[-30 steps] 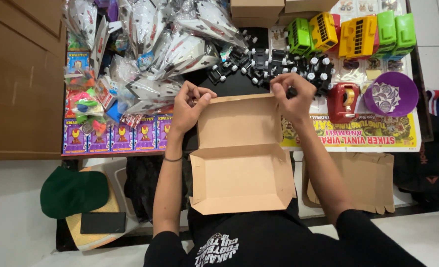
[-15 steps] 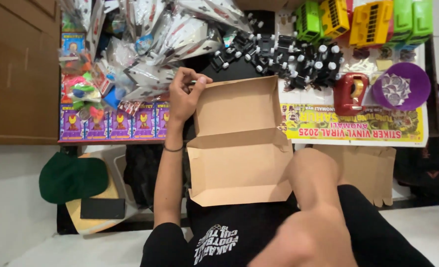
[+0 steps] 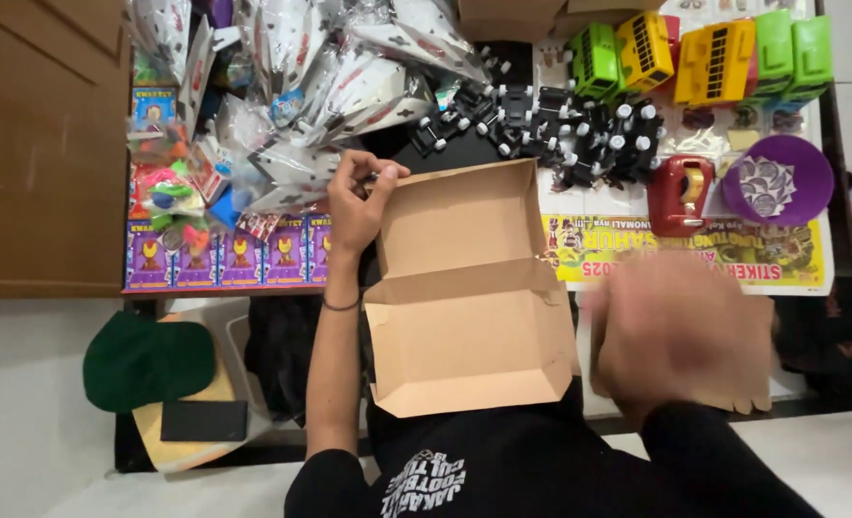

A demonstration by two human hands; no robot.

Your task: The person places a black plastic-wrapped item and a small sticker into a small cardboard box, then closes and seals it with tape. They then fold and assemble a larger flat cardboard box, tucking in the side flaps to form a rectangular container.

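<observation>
Right hand [image 3: 680, 336] lower; box [image 3: 464, 288] lengthwise away

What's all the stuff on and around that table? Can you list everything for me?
Cardboard box: one, brown, open, in front of the person.
Toy buses: several, green and yellow, far right of the table.
Small black toys with white knobs: a heap, beyond the box.
Clear plastic packets: a pile, far left of the table.
Tape dispenser: one, red, right of the box.
Bowl: one, purple, beside the dispenser.
Sticker sheets: a row, purple, left table edge.
Green cap: one, on a stool below left.
Left hand: grip on the box lid's corner.
Right hand: blurred, near the camera, nothing seen in it.
</observation>
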